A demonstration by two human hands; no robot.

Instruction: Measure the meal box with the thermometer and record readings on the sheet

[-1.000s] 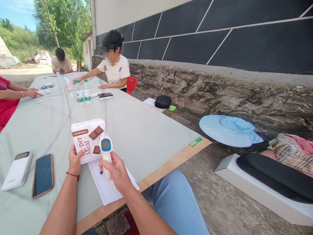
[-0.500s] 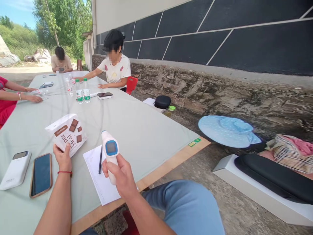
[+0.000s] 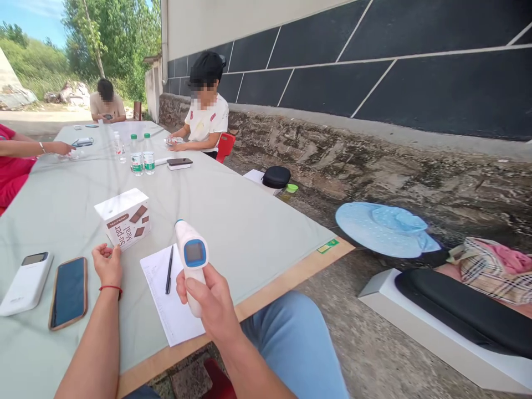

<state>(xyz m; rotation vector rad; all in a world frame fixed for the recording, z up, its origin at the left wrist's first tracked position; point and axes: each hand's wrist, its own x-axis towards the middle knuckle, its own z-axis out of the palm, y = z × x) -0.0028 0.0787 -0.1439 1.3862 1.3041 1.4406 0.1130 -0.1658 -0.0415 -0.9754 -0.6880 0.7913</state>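
My right hand [image 3: 211,299] is wrapped around the handle of a white infrared thermometer [image 3: 193,252] with a blue-rimmed screen, held above the near part of the table [image 3: 233,221]. A white box [image 3: 129,221] printed with chocolate pieces and "Super Meal" lettering stands on the table. My left hand [image 3: 108,266] rests just in front of the box, fingers loosely curled and apart, gripping nothing; its thumb side is close to the box's lower edge. Between my hands lies a white sheet of paper [image 3: 178,321] with a black pen [image 3: 169,271] on it.
A phone [image 3: 68,293] and a white power bank [image 3: 27,282] lie left of my left arm. Green-capped water bottles [image 3: 137,158] and another phone [image 3: 179,162] stand farther back. Several people sit around the table. A blue hat [image 3: 382,228] lies right, near the wall.
My left hand has let go of the box, which was tilted in its grip and now stands upright. The thermometer has shifted slightly right. A person opposite has drawn an arm back.
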